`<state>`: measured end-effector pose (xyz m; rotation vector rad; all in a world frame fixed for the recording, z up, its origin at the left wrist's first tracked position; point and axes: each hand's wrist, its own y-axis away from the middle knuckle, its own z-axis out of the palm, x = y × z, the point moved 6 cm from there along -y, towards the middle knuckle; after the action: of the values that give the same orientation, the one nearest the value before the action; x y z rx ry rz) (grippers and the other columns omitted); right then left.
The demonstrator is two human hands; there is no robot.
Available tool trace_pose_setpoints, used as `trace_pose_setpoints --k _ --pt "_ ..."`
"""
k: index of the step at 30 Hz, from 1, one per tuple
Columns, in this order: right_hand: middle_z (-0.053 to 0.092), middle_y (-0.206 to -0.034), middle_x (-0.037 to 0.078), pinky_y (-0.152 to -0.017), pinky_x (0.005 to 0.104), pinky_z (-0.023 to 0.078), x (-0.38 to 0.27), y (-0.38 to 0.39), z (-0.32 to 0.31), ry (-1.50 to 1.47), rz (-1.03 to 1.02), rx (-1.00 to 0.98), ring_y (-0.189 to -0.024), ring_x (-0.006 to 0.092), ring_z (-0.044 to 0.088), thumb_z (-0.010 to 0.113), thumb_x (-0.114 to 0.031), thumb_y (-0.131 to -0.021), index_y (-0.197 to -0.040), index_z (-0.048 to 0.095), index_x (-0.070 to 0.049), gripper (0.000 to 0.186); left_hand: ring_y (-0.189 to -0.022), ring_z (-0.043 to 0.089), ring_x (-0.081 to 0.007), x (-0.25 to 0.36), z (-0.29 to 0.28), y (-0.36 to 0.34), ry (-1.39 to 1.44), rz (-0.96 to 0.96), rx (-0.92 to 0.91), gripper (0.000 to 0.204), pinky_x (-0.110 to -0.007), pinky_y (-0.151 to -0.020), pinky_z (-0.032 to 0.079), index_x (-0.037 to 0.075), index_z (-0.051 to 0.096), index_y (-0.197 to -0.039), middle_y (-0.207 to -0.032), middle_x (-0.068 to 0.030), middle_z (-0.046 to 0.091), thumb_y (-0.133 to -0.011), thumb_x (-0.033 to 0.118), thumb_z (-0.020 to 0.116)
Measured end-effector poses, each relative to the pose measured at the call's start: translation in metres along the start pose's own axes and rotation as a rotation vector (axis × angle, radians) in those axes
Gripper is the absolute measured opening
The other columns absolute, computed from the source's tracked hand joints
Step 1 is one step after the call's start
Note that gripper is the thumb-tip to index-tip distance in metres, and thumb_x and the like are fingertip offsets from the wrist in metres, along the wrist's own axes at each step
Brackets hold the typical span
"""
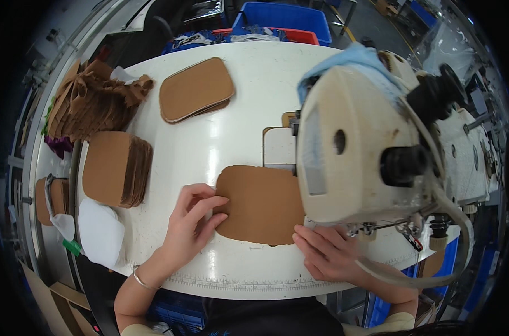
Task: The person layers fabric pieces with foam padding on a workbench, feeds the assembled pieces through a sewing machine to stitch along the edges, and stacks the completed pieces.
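A brown rounded-rectangle fabric piece (260, 204) lies flat on the white table in front of the sewing machine (352, 140). At its left edge is my left hand (194, 221), its fingers curled and the thumb and index tips on the fabric. My right hand (328, 251) pinches the lower right corner, close under the machine head. The machine head covers part of the piece's right side, and the needle area is hidden behind it.
Left of me stand a stack of brown pieces (106, 168), a heap of ruffled brown fabric (95, 101) and a white cloth (100, 232). A smaller brown stack (195, 89) lies farther back. Behind the table are blue (288, 19) and red bins.
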<state>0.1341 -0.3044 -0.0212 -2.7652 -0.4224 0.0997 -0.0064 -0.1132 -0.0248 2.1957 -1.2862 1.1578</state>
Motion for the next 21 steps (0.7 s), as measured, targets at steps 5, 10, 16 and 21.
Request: trace_pose_setpoints --k 5,10,16,21 --pt "0.064 -0.112 0.014 -0.081 0.0333 0.051 -0.012 0.0 0.003 0.324 -0.328 -0.072 -0.107 0.0223 0.06 0.061 -0.013 -0.076 -0.101 0.068 0.003 0.03 -0.107 0.054 -0.0318 0.029 0.021 -0.007 -0.236 0.287 -0.256 0.037 -0.041 -0.096 0.041 0.005 0.067 -0.104 -0.113 -0.0078 0.061 -0.07 -0.009 0.065" --pt "0.062 -0.099 0.008 -0.087 0.0378 0.05 -0.009 0.021 0.018 -0.184 0.067 0.066 -0.095 0.0221 0.061 0.061 -0.011 -0.07 -0.092 0.067 -0.003 0.024 -0.09 0.063 -0.0258 0.062 0.055 -0.012 -0.237 0.607 -0.331 0.03 -0.035 -0.075 0.048 0.008 0.069 -0.094 -0.102 -0.0077 0.065 -0.065 0.004 0.074" --pt "0.056 -0.077 0.005 -0.07 0.0389 0.052 0.001 0.017 0.014 -0.149 0.137 0.316 -0.083 0.0203 0.058 0.064 -0.015 -0.063 -0.068 0.06 -0.006 0.011 -0.098 0.063 -0.0289 0.012 0.074 0.0 -0.347 0.354 -0.73 0.029 -0.039 -0.086 0.049 0.008 0.07 -0.102 -0.106 -0.0104 0.066 -0.074 0.015 0.073" --pt "0.06 -0.073 0.007 -0.067 0.041 0.053 0.0 0.026 0.048 -0.367 0.184 -0.292 -0.091 0.0249 0.06 0.062 -0.018 -0.076 -0.094 0.066 -0.009 0.021 -0.102 0.062 -0.0316 0.007 0.069 -0.006 -0.27 0.415 -0.538 0.032 -0.042 -0.091 0.048 0.006 0.069 -0.106 -0.108 -0.0135 0.067 -0.075 0.014 0.071"
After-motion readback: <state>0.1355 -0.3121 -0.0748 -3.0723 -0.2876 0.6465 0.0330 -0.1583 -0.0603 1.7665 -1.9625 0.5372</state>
